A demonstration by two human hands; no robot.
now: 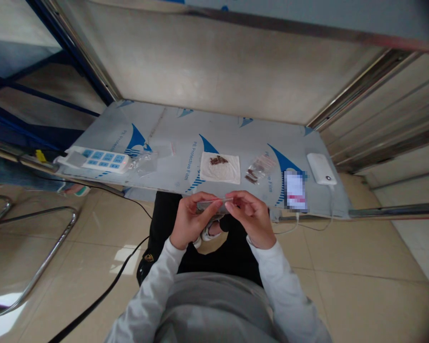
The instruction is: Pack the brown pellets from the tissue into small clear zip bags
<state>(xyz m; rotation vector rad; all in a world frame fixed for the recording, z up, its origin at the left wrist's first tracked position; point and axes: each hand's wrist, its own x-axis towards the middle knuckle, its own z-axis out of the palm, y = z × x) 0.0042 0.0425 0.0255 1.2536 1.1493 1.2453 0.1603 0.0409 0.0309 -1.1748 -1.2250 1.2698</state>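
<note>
the step in hand appeared to be finger work along the edge of a small clear bag (204, 205), which was held up just off the near edge of the table (175, 126), above the person's lap. the left hand (193, 218) and the right hand (253, 216) had it between them: each grip was closed down to a pinch, thumb against fingers, on the thin edge of the film. whether that edge was being parted or pressed together could not be told, nor whether anything lay inside. beyond the hands, on the table, a white cloth (232, 172) carried a heap of brown bits (219, 160), and to its right lay a clear packet (265, 165) with brown sticks (250, 176). the next move seemed to call for light, even pressure from both thumbs along the edge, with neither grip letting go early, since film so thin could easily have slipped or folded.
</note>
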